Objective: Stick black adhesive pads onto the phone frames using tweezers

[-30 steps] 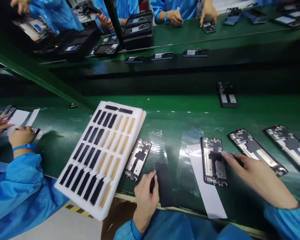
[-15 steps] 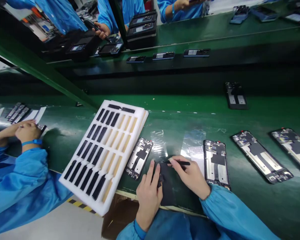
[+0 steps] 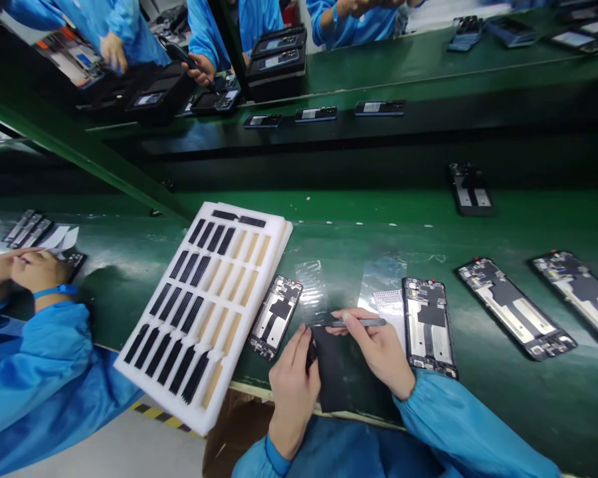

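Left, at the bench's (image 3: 99,292) left end, a co-worker's hands (image 3: 30,272) lay together above a dark phone part (image 3: 74,263), with a blue wristband (image 3: 54,292) and a blue sleeve (image 3: 34,372) on the near side. Right of them sat a white foam tray (image 3: 144,385) holding rows of black strips (image 3: 179,338) and tan strips (image 3: 229,332). Just beside its right edge lay an open phone frame (image 3: 275,317), with a clear film (image 3: 311,285) farther right on the far side. Centre, the person's left hand (image 3: 292,398) was at the left edge of a black sheet (image 3: 331,375), near the bench's near edge; its fingers (image 3: 299,345) were close together, but any pinch on the sheet could not be told. The right hand (image 3: 376,352) lay beside it, its fingers (image 3: 359,325) pinching a slender dark tool (image 3: 353,323) whose tip reached the sheet's far edge. Just right of the sheet lay a white paper strip (image 3: 391,309) under a second clear film (image 3: 381,279), then three more phone frames (image 3: 428,328) in a row, the last two tilted. A further frame (image 3: 471,189) lay near the bench's far edge.
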A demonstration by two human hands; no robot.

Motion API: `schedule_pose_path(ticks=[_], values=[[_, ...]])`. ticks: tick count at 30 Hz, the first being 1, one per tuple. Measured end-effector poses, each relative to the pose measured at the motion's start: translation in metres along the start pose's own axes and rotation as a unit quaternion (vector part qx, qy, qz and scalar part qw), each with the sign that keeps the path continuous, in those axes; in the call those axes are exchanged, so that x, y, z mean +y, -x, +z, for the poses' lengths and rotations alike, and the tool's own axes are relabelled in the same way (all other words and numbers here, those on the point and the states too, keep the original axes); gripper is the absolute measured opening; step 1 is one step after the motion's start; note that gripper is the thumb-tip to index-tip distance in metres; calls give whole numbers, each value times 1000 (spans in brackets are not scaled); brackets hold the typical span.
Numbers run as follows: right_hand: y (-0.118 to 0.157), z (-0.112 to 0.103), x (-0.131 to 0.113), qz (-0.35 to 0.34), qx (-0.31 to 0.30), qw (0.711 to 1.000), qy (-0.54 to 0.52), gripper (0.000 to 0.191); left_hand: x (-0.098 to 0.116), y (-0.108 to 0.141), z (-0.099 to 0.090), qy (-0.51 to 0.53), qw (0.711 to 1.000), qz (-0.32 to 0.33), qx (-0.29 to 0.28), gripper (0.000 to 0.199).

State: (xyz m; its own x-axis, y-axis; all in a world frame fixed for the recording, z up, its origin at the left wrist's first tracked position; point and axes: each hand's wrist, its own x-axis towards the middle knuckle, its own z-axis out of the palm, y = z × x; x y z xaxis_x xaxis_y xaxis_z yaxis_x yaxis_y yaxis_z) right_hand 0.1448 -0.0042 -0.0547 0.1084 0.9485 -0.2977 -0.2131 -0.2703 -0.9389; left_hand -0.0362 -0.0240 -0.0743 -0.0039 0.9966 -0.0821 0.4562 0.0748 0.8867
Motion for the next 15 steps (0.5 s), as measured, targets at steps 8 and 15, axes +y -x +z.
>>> schedule_pose_path(ticks=[8,15], values=[[16,6,-7,-9,-60,996,-72,27,33,-9,4,253,956,-150,7,49],[15,9,-1,-5,-58,991,-123,24,44,-10,6,379,905,-192,-29,46]])
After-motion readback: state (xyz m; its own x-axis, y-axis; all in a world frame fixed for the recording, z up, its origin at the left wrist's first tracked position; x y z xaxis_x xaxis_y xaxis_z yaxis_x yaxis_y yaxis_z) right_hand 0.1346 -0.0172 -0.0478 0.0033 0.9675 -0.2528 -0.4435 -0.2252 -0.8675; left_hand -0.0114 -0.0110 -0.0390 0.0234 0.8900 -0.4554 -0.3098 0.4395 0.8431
